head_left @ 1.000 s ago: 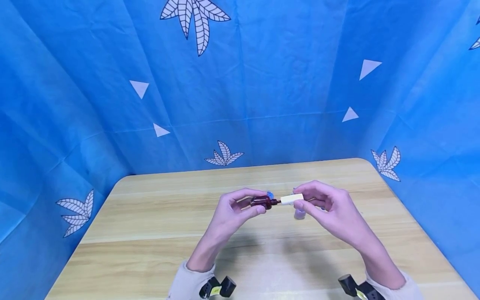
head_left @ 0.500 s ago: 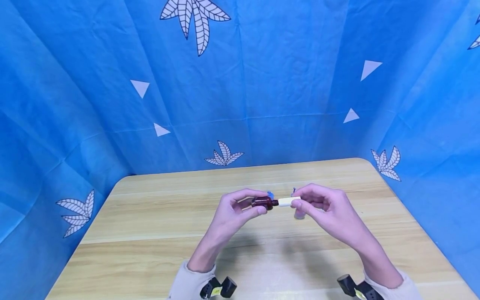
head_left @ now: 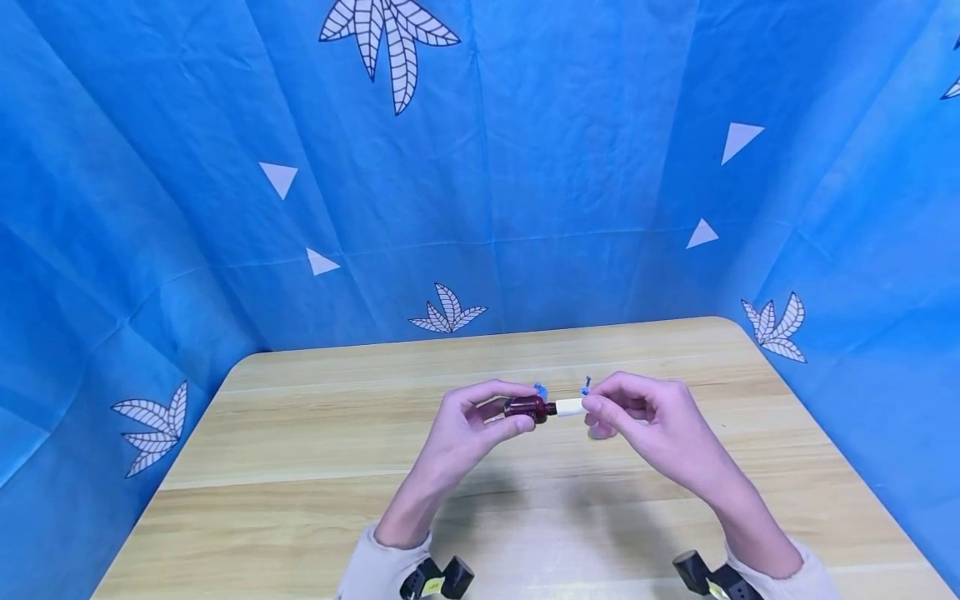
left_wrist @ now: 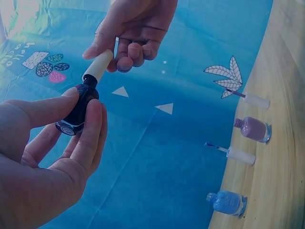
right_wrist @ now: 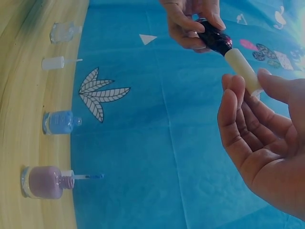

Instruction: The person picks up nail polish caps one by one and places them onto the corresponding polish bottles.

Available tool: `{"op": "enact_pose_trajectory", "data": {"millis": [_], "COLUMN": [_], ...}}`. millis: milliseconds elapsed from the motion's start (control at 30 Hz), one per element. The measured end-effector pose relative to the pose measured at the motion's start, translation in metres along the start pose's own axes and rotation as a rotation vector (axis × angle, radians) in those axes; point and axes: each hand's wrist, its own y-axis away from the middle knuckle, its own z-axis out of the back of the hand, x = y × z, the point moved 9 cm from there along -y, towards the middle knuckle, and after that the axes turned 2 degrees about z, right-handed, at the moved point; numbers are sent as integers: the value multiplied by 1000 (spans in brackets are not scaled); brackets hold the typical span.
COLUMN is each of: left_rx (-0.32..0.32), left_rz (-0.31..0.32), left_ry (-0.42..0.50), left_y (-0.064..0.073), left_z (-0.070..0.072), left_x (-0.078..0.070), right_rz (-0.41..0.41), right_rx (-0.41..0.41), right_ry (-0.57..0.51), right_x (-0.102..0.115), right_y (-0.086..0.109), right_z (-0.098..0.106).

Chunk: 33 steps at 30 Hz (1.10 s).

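My left hand [head_left: 468,421] holds a dark red nail polish bottle [head_left: 525,407] on its side above the table, thumb on one side and fingers on the other. Between thumb and fingertips, my right hand [head_left: 656,417] pinches the end of its cream-white cap [head_left: 570,407]. The cap lies in line with the bottle, its open end right at the threaded neck. No brush stem shows between them. In the left wrist view the dark bottle [left_wrist: 82,109] has its base toward the camera, and the cap [left_wrist: 99,65] meets its neck.
On the wooden table [head_left: 322,450] stand uncapped purple [left_wrist: 255,130] and blue [left_wrist: 228,202] polish bottles. White brush caps [left_wrist: 240,156] stand upright beside them, brushes up. A clear bottle [right_wrist: 62,32] stands farther along. Blue patterned cloth [head_left: 570,167] hangs behind the table.
The right hand has moved left with the cap, closing on the bottle. The stem seen between cap and neck a second ago is now hidden. The left hand has barely moved.
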Motion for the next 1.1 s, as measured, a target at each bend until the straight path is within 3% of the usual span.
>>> {"op": "enact_pose_trajectory", "data": {"millis": [300,500,800,1100], "left_rx": [6,14,9,-10], "left_rz": [-50,-47,-12,-3], "left_ry": [-37,-23,-30,-28], "left_y": [-1,0,1,2], "left_z": [-1,-1,2,4], "left_x": [-2,-1,2,1], "right_rz": [8,43,22,138], "right_rx": [-12,-15,13,12], "right_ry": [42,111,47,124], "right_x": [0,1,-1,8], "right_y": [0,-1,1,1], "right_z": [-1,-5,-5,-4]}}
